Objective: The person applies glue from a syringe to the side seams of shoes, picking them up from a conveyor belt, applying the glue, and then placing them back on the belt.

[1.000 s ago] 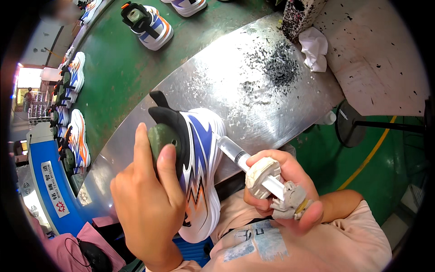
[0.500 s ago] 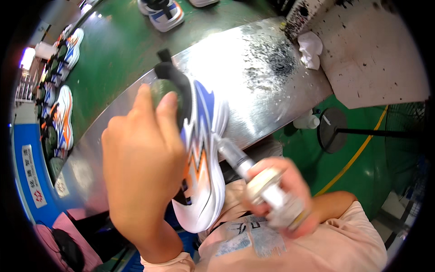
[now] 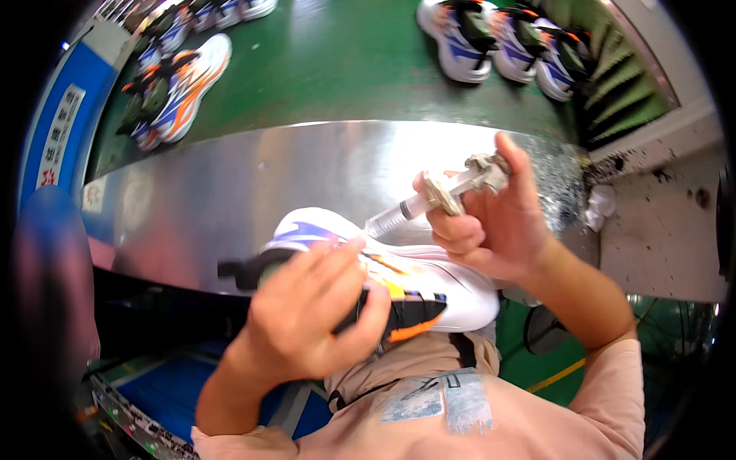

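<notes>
A white sneaker (image 3: 464,295) with purple, orange and black parts is tilted across the near edge of the metal ledge, toe to the right. My left hand (image 3: 307,314) is closed around its collar and upper. Above the shoe, my right hand (image 3: 498,230) grips a clear syringe (image 3: 395,218) with dirty, wrapped flanges and plunger end. The thumb is on the plunger end. The syringe's tip points down and left to the shoe's side near my left fingertips; whether it touches is hard to see.
Beyond the metal ledge (image 3: 192,192) runs a green belt (image 3: 330,77). Sneakers stand on it at the far left (image 3: 188,92) and far right (image 3: 460,46). A crumpled white tissue (image 3: 600,207) lies by the stained machine panel (image 3: 659,245) at right. Someone's blurred arm or body shows at left.
The sneaker has turned from toe toward me to toe rightward. My right hand has risen with the syringe, its tip still near the shoe's side. The view has shifted.
</notes>
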{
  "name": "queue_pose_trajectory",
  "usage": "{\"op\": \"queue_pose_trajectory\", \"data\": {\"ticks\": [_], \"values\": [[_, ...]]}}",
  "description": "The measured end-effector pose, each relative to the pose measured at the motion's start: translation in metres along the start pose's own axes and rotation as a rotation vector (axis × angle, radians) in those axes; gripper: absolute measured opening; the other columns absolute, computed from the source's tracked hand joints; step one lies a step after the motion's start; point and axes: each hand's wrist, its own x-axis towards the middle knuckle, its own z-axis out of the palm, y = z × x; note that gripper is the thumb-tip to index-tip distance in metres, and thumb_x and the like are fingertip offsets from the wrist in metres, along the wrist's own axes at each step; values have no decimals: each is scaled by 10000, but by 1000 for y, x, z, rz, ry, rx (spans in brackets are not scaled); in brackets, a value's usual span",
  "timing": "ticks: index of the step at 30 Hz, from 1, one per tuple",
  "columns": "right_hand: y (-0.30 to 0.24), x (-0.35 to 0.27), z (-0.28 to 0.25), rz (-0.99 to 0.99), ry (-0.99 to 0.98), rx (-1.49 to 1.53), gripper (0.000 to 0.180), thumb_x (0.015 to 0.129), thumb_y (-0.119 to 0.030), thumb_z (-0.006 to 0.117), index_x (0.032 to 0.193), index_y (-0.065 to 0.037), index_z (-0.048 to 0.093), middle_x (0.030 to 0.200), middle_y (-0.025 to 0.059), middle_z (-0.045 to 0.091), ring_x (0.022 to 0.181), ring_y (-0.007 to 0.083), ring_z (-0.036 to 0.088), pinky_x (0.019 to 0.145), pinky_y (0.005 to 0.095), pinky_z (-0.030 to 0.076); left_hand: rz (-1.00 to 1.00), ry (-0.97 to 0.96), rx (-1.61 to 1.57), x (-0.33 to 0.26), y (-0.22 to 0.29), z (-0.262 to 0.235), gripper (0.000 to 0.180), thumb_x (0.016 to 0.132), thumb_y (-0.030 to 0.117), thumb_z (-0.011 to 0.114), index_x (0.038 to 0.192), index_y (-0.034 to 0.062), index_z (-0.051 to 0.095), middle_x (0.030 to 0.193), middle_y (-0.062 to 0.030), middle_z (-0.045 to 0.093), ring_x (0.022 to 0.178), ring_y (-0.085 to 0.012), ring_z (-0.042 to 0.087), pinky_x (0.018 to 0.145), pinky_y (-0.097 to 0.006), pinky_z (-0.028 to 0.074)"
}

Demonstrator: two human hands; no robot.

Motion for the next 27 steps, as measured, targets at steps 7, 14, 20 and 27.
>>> {"op": "queue_pose_trajectory", "data": {"ticks": [7, 14, 20, 27], "values": [[-18, -26, 58, 162, 49, -703, 1020, 627, -826, 304, 1041, 99, 421, 624, 30, 452, 474, 69, 374, 415, 170, 275, -149, 186, 190, -34, 56, 17, 151, 796, 147, 565, 931, 144, 499, 938, -59, 591, 865, -236, 627, 793, -329, 486], [-19, -80, 73, 161, 260, -478, 1024, 512, -739, 597, 1106, 84, 464, 989, 140, 543, 852, 153, 527, 725, 223, 427, -162, 165, 231, -35, 78, 12, 137, 840, 231, 524, 949, 182, 458, 1014, 3, 604, 963, -194, 590, 891, -326, 423], [-23, -97, 95, 190, 445, -638, 954, 604, -741, 542, 1037, 107, 478, 875, 130, 536, 779, 140, 515, 677, 222, 408, -259, 77, 256, -48, 83, -3, 148, 848, 238, 527, 944, 191, 425, 1017, 17, 565, 1003, -194, 555, 945, -367, 375], [-6, -139, 56, -153, 345, -631, 897, 636, -752, 506, 974, 77, 442, 610, 58, 467, 449, 89, 388, 398, 200, 273, -307, 89, 306, -55, 66, -6, 169, 839, 205, 541, 939, 152, 414, 983, -27, 545, 988, -238, 556, 906, -414, 416]]}}
